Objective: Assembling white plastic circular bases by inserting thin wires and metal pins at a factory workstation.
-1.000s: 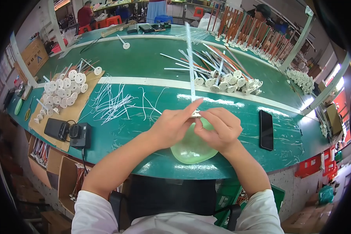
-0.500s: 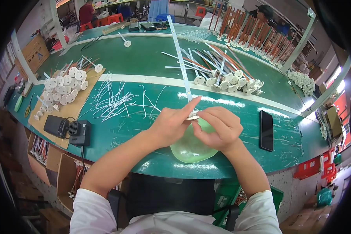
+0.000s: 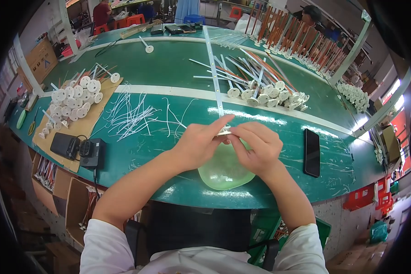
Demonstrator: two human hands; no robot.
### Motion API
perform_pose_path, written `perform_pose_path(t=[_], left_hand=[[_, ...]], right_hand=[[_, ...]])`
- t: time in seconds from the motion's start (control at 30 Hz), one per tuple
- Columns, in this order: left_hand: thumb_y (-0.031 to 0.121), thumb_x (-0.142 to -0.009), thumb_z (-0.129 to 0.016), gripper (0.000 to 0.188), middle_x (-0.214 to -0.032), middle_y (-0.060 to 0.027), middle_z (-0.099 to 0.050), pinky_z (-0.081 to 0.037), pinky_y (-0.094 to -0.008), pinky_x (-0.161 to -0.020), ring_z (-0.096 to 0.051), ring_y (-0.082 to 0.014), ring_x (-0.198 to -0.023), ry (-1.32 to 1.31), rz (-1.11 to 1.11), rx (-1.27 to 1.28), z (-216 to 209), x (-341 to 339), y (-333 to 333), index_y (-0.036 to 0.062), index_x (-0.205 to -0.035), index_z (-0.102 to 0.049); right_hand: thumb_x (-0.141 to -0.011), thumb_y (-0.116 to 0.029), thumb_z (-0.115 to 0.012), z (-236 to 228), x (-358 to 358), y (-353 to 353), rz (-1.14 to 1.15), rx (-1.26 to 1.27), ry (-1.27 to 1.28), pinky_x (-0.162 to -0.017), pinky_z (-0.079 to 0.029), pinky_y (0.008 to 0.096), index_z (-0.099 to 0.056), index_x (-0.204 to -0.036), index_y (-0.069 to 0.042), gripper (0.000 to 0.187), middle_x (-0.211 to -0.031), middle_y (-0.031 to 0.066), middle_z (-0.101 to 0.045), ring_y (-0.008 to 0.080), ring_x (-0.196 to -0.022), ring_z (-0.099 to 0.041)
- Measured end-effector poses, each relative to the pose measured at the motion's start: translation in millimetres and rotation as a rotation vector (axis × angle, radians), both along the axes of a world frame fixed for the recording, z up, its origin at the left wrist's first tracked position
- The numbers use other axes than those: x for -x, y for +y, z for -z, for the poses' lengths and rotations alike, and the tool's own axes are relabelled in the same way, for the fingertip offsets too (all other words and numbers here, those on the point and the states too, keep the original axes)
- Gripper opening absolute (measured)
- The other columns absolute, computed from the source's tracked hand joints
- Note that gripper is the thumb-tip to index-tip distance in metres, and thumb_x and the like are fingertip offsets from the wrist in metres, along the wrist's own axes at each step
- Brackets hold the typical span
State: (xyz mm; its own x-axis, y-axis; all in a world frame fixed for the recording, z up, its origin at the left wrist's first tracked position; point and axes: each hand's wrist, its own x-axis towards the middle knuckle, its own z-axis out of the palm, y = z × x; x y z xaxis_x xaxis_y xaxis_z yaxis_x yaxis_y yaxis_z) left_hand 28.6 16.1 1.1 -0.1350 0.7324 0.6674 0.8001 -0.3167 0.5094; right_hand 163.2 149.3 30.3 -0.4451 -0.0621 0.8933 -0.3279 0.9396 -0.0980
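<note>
Above a translucent green bowl point(image 3: 225, 177), both my hands meet at the white round base point(image 3: 224, 131) of a long pale strip point(image 3: 214, 75) with small dots along it. The strip rises from the base and leans away from me. My left hand point(image 3: 196, 145) is closed around the base and lower end, index finger stretched along the strip. My right hand point(image 3: 260, 148) pinches at the base's right edge; its fingertips hide whatever small part may be between them. Loose white wires point(image 3: 131, 116) lie to the left of my hands.
White round-based pieces are heaped on cardboard at left point(image 3: 77, 98) and beyond my hands point(image 3: 274, 93). A black power adapter point(image 3: 92, 154) lies left, a phone point(image 3: 311, 153) right. Upright brown rods point(image 3: 297, 36) stand far right, near another person point(image 3: 311, 14).
The strip's far end has tipped slightly right and lower in the picture. My right fingers have drawn closer together at the base, and the hands have shifted a little.
</note>
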Motion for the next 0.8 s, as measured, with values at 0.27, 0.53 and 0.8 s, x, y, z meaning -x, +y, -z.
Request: perform_pose_path(t=[0.27,0.53,0.8], left_hand=[[0.0,-0.082,-0.067,0.056,-0.087,-0.0144,-0.072,-0.055,-0.0347,-0.067,-0.071,-0.0313,-0.077,-0.051,0.036,-0.005,-2.9,4.4,5.2,0.007,-0.135,-0.053],[0.006,-0.092,-0.063,0.027,-0.085,-0.0095,-0.073,-0.056,-0.0287,-0.073,-0.073,-0.0154,-0.081,-0.439,-0.102,0.028,-6.4,21.4,5.3,0.0037,-0.118,-0.061],[0.006,-0.089,-0.065,0.026,-0.083,-0.0089,-0.074,-0.056,-0.0273,-0.072,-0.074,-0.0173,-0.079,-0.235,-0.017,0.067,3.0,11.4,7.2,0.0052,-0.115,-0.063]], right_hand=[[-0.074,0.003,-0.078,11.2,-0.8,-4.0,0.043,0.127,-0.102,-0.062,-0.058,0.0289,-0.07,-0.091,0.0,0.019,-0.082,0.0115,-0.071,0.022,-0.072,-0.071],[-0.079,-0.012,-0.077,0.2,-12.6,0.8,-0.169,0.183,-0.824,-0.066,-0.058,0.0332,-0.067,-0.111,-0.001,0.036,-0.087,0.0126,-0.07,0.0249,-0.072,-0.069],[-0.077,-0.011,-0.076,3.8,-10.5,3.5,-0.318,0.228,-1.084,-0.068,-0.053,0.035,-0.071,-0.095,-0.003,0.02,-0.081,0.0099,-0.068,0.0247,-0.071,-0.066]])
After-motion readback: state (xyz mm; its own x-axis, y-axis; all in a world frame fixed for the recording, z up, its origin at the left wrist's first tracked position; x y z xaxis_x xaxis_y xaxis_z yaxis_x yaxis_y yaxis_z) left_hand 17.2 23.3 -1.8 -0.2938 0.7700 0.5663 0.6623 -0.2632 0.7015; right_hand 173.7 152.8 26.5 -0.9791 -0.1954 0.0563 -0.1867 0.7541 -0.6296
